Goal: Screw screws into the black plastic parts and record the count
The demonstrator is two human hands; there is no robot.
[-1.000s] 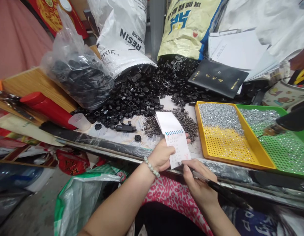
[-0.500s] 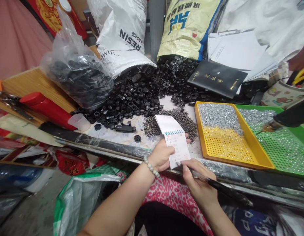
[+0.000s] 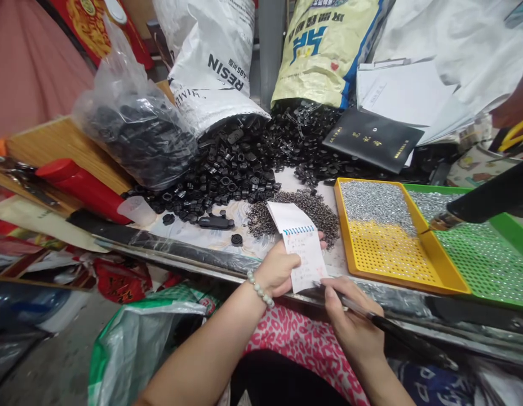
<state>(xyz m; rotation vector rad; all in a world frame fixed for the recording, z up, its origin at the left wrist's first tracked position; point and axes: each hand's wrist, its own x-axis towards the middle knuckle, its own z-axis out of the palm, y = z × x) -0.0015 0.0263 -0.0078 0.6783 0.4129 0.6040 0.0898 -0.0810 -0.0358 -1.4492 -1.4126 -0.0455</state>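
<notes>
A small spiral notepad (image 3: pixel 306 256) with handwritten lines lies flipped open in my left hand (image 3: pixel 280 268), thumb on the page and fingers beneath. My right hand (image 3: pixel 354 318) grips a pen (image 3: pixel 384 324), its tip at the lower right part of the page. The pen's dark end points down to the right. Behind the notepad spreads a heap of small dark metal parts (image 3: pixel 316 206). A beaded bracelet (image 3: pixel 260 288) circles my left wrist.
Yellow tray (image 3: pixel 450 276) and green tray (image 3: pixel 493 282) hold small silvery parts on the right; a black screwdriver-like tool (image 3: pixel 485 197) hangs above them. Black plastic parts (image 3: pixel 240 163) pile up behind. A red bottle (image 3: pixel 82 189), clear cup (image 3: pixel 137 211) and black notebook (image 3: pixel 373 139) lie around.
My right hand and the pen have shifted slightly right along the bottom of the page. My left hand keeps the notepad in nearly the same place. The hanging tool has swung left.
</notes>
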